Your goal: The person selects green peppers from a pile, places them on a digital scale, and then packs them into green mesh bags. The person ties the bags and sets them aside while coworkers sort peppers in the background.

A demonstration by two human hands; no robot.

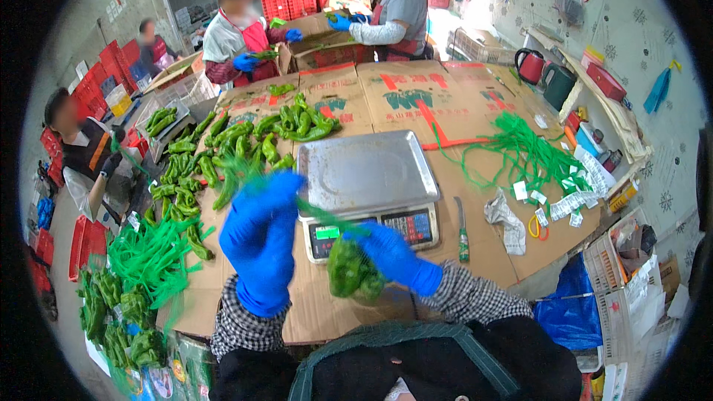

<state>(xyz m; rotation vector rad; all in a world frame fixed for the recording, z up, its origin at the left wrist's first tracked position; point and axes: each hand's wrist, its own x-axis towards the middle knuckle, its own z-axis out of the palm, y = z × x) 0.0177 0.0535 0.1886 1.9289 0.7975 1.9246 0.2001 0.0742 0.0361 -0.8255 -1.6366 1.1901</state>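
Note:
Between my blue-gloved hands a green mesh net bag (323, 213) is stretched. My left hand (260, 236) is closed on its upper end, blurred by motion. Lower down, my right hand (390, 256) pinches the neck of the net. Below that hand hangs a bulging bundle of green peppers (352, 272) inside the mesh, just in front of the digital scale's keypad. The scale (367, 172) has a bare metal pan and a lit green display. Loose long green peppers (239, 139) are heaped to the left of the pan.
Green net bags (147, 259) and netted peppers (120, 312) lie at left. On the right are more nets (523, 147), a green-handled knife (462, 231), crumpled paper (504, 223), scissors (538, 226) and labels (576, 203). Cardboard (473, 167) covers the table. Several co-workers (237, 39) stand beyond it.

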